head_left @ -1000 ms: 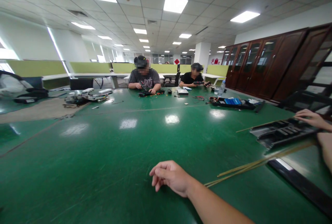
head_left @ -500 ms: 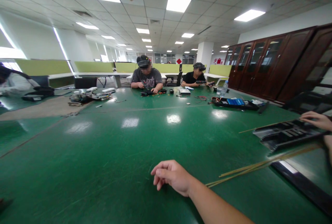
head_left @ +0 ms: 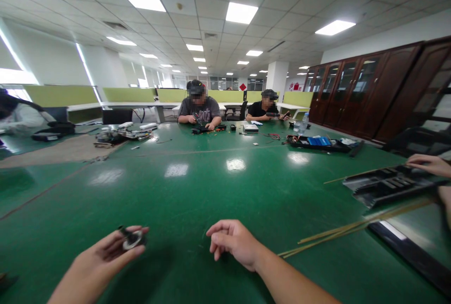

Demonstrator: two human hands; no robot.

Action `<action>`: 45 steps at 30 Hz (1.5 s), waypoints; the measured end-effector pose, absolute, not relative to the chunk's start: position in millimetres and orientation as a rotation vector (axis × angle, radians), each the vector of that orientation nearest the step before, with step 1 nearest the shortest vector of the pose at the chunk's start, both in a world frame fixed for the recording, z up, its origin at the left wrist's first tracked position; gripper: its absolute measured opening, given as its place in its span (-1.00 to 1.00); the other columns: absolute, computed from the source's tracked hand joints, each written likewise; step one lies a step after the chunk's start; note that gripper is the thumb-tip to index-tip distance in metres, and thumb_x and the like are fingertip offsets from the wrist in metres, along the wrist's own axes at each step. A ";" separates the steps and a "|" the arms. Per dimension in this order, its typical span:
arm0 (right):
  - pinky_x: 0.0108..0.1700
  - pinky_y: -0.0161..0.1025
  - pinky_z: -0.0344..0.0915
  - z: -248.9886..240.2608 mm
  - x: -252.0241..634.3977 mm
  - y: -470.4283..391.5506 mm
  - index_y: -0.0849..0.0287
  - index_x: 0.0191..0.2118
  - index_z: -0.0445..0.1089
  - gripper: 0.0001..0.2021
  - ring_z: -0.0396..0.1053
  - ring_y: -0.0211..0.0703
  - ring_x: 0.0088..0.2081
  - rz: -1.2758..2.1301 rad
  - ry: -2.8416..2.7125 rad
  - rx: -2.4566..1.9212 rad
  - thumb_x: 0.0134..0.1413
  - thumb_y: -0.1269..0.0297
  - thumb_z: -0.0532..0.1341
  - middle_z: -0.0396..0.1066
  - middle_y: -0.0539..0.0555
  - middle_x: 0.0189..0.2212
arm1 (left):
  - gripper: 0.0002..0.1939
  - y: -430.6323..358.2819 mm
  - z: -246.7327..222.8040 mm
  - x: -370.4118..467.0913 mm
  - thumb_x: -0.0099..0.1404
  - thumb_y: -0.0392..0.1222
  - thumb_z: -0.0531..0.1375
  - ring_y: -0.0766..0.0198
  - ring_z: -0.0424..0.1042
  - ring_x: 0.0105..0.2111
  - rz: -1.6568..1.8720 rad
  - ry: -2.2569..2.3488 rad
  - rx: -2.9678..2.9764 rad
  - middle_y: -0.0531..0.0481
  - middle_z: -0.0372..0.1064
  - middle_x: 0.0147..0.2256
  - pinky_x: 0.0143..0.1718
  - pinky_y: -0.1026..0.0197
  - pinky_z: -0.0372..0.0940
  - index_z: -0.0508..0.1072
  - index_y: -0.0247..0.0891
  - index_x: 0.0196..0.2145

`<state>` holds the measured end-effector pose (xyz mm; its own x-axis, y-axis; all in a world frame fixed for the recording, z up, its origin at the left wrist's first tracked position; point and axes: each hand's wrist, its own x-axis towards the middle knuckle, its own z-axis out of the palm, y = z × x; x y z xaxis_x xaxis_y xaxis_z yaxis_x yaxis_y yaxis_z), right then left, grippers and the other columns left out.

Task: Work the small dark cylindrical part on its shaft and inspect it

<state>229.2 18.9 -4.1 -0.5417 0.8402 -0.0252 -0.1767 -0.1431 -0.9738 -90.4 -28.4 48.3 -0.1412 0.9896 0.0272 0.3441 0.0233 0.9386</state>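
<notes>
From the lower left my left hand (head_left: 100,261) reaches over the green table (head_left: 183,200). Thumb and fingers pinch a small round part (head_left: 133,240), which has a pale disc and a dark stub; its exact kind is not clear. My right hand (head_left: 234,244), to the right of it, is loosely curled just above or on the tabletop. Its fingers are bent but a little apart, and nothing shows in them. Thin yellowish sticks (head_left: 326,232) lie to the right of my right forearm, partly behind it.
At the right edge another person's hand (head_left: 430,164) touches a black slotted frame (head_left: 394,183). A long black bar (head_left: 410,252) lies below it. Across the table two people handle parts. A black tray (head_left: 299,142) and a heap of electronics (head_left: 109,137) lie farther back.
My left hand has come into view from the lower left, holding the small round part. My right hand stays almost where it was. The view has tilted slightly upward.
</notes>
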 end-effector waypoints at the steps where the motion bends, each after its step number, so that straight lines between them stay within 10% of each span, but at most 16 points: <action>1: -0.44 -0.32 0.21 -4.9 229.4 19.9 0.28 -0.13 0.42 -0.66 0.35 -0.29 -0.54 1.697 -1.406 -0.815 0.05 0.13 0.30 0.44 0.05 -0.46 | -0.39 -14.9 46.9 -75.4 0.01 0.11 0.41 -0.06 0.42 0.03 1.139 1.494 1.368 -0.09 0.48 -0.03 0.13 -0.03 0.30 0.46 -0.22 -0.03; 7: -0.33 -0.31 0.25 -10.0 230.4 33.7 0.19 -0.01 0.34 -0.64 0.34 -0.24 -0.35 1.084 -1.459 -1.024 0.02 0.39 0.25 0.38 0.04 -0.32 | -0.51 34.3 27.9 5.4 0.26 0.04 0.23 0.05 0.47 -0.08 0.950 1.244 1.725 -0.07 0.48 -0.05 0.08 0.01 0.30 0.42 -0.22 0.09; 16: -0.38 -0.34 0.24 -4.7 224.3 50.2 0.02 0.19 0.10 -0.25 0.33 -0.31 -0.36 1.086 -1.682 -1.003 -0.18 0.49 0.31 0.30 0.05 -0.09 | -0.59 28.2 7.1 1.9 0.30 -0.09 0.21 0.10 0.37 0.03 0.918 1.242 2.022 -0.05 0.40 0.03 0.13 0.07 0.21 0.38 -0.07 0.11; 31: -0.23 -0.27 0.24 10.8 224.2 38.6 0.11 -0.19 0.45 -0.75 0.35 -0.19 -0.29 0.810 -2.001 -1.010 -0.07 0.42 0.30 0.39 0.01 -0.29 | -0.72 26.6 6.5 10.0 0.28 -0.16 0.24 0.13 0.42 -0.06 0.880 1.237 2.048 -0.01 0.45 -0.07 0.01 0.16 0.28 0.44 -0.06 -0.03; 45: -0.21 -0.25 0.23 8.9 223.7 37.2 0.10 -0.17 0.45 -0.75 0.35 -0.17 -0.29 0.806 -2.014 -1.036 -0.05 0.41 0.28 0.42 0.02 -0.30 | -0.72 23.1 5.2 11.6 0.31 -0.09 0.22 0.11 0.42 -0.06 0.870 1.231 2.084 -0.03 0.45 -0.07 0.03 0.13 0.29 0.43 -0.07 -0.02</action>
